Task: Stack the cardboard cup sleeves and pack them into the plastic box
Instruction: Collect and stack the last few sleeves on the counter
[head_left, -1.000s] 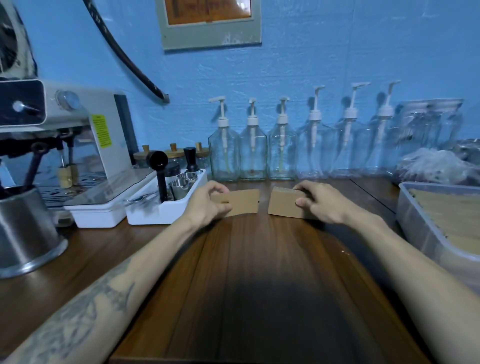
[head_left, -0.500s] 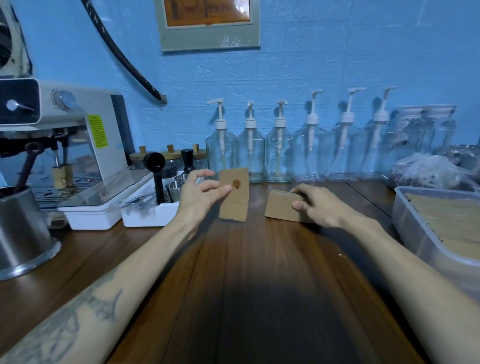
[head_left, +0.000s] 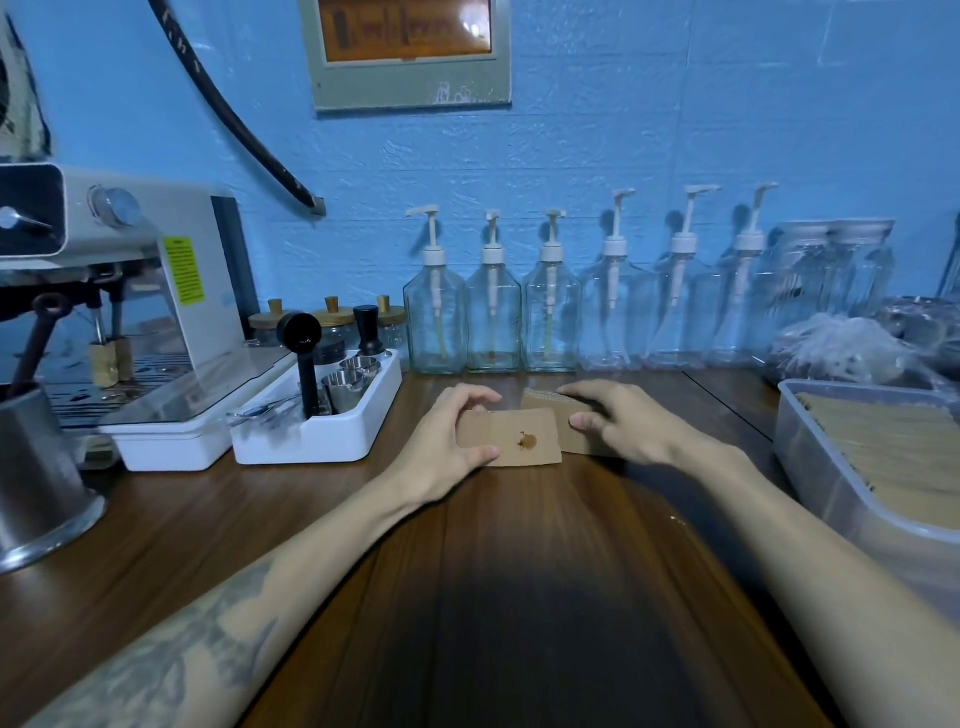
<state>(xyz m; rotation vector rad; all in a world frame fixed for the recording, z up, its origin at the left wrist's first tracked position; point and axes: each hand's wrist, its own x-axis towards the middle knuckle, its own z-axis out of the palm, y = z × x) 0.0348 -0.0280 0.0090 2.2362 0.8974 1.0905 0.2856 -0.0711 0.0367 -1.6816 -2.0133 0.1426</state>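
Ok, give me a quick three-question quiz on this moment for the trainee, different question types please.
1. True or false: the left hand holds a cardboard sleeve with a brown mark on it.
2. Multiple choice: the plastic box at the right edge of the table holds A) nothing, B) packed sleeves, C) pump bottles.
3. Fill in: the right hand rests on a ____ of sleeves.

Key
1. True.
2. B.
3. Stack: the sleeve stack lies on the wooden table, its near-left part covered by the held sleeve.
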